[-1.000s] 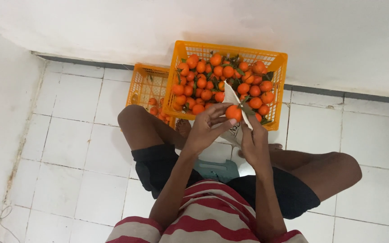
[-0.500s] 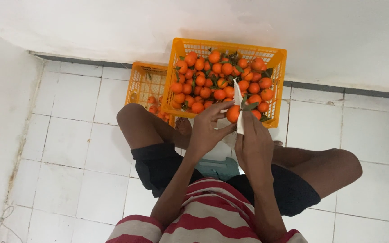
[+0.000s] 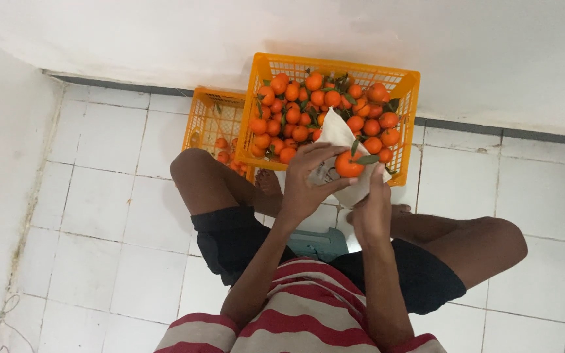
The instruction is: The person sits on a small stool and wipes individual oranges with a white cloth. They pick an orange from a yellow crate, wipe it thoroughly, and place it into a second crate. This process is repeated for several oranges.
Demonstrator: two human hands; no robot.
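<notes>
Orange (image 3: 348, 164), leaf attached, sits against a white cloth (image 3: 339, 134) just in front of the full yellow crate (image 3: 405, 84). Left hand (image 3: 307, 180) has its grip curled around fruit and cloth; right hand (image 3: 372, 210) pinches the cloth from below. Judgement: support the fruit firmly and wrap the cloth fully round it. Second, lower crate (image 3: 209, 117) stands left, on white floor tiles (image 3: 93, 202).

Two orange plastic crates (image 3: 400, 88) of tangerines stand by the wall, the smaller crate (image 3: 207, 117) left.
</notes>
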